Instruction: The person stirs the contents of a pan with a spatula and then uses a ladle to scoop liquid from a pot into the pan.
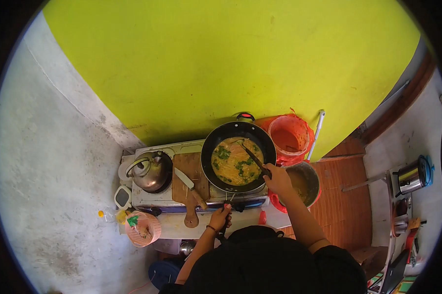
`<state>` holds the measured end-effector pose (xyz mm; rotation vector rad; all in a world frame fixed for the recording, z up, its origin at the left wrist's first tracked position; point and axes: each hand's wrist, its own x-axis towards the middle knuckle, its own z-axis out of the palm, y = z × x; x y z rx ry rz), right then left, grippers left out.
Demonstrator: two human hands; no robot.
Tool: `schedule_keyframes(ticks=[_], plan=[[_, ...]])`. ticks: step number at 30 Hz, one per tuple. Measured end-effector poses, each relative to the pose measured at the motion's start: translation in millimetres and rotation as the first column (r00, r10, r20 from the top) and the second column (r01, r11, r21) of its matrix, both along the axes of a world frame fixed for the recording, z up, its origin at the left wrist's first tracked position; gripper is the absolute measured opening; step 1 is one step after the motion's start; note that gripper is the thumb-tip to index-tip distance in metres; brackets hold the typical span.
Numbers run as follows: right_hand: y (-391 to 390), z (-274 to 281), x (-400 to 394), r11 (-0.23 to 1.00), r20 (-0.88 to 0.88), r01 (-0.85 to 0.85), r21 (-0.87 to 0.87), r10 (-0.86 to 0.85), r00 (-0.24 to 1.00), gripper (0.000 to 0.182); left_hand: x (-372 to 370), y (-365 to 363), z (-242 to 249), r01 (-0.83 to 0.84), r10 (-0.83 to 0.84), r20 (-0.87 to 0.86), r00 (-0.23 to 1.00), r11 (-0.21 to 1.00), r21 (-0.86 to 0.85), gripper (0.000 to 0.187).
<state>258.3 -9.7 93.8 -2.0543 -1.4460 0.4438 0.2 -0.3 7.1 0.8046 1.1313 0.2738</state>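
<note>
A black wok (207, 158) sits on the stove, holding a yellowish-orange liquid food (230, 164) with green leafy pieces. My left hand (221, 218) is closed around the wok's handle on the near side. In my closed right hand (279, 180) is a dark spatula (252, 158), reaching over the wok's right side with its far end in the food. The shape of that submerged end is hard to make out. Left of the wok, a knife (186, 181) lies on a wooden cutting board (181, 160).
A metal kettle (155, 177) stands on the left of the stove (143, 198). At right are a red-lined bucket (299, 158) and a metal pot (313, 183). A pink basket (154, 226) sits at front left. Behind rises a yellow-green wall (240, 59).
</note>
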Motion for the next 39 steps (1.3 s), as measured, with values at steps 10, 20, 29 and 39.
schedule_keyframes(ticks=[10, 20, 29, 39], plan=[[-16.9, 16.5, -24.1, 0.988, 0.052, -0.145, -0.047, 0.148, 0.988, 0.038, 12.8, 15.2, 0.7, -0.023, 0.023, 0.017, 1.0, 0.999, 0.047, 0.044], [-53.0, 69.8, -14.1, 0.934, 0.037, -0.315, -0.169, 0.326, 0.945, 0.032, 7.3, 12.7, 6.6, 0.056, -0.057, -0.04, 0.998, 0.998, -0.029, 0.054], [-54.3, 64.6, -17.7, 0.945, -0.059, -0.324, -0.054, 0.321, 0.945, 0.034, 8.4, 11.1, 4.1, 0.027, -0.027, -0.025, 0.999, 0.999, -0.021, 0.051], [-63.1, 61.7, -23.2, 0.948, -0.004, -0.287, -0.139, 0.29, 0.957, 0.034, 8.3, 11.1, 2.5, 0.013, -0.013, -0.009, 1.0, 1.0, -0.017, 0.053]])
